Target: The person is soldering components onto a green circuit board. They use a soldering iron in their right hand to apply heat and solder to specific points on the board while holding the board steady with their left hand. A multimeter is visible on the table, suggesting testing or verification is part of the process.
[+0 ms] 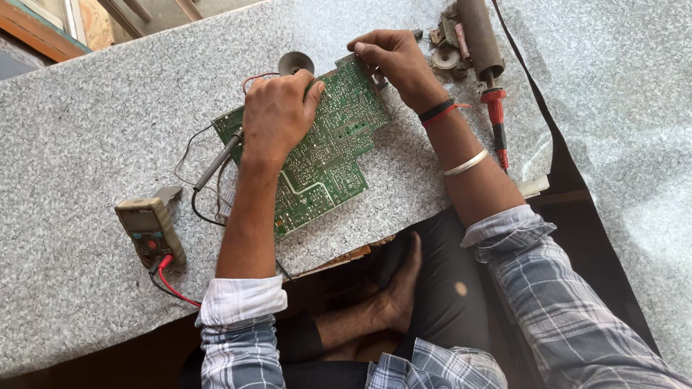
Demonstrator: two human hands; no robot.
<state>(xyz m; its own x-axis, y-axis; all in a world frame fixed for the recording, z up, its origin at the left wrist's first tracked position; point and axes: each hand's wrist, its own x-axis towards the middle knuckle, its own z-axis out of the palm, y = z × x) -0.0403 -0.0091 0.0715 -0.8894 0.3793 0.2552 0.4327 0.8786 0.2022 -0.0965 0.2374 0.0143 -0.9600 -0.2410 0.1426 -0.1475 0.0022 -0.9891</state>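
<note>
Green and densely soldered, one circuit board (324, 155) lies flat on the speckled grey table (86, 115), solder side up. Its long axis runs diagonally, from the near-left corner by the person's left forearm up to the far-right corner under the right hand.

The left hand (275, 119) rests on the board's far-left part, its fingers curled shut around a dark probe (216, 162) whose handle points down and left, away from the board. The right hand (393, 61) pinches the board's far-right corner, its fingers closed narrowly on the edge.

One handheld meter (150, 232) lies to the left of the board, well apart from it, tilted a little, with one red lead (171, 277) and one black lead plugged into its near end. One soldering tool with a red grip (496, 119) lies to the right of the right wrist, pointing toward the person. Thin wires (189, 155) loop out from the board's left edge.
</note>
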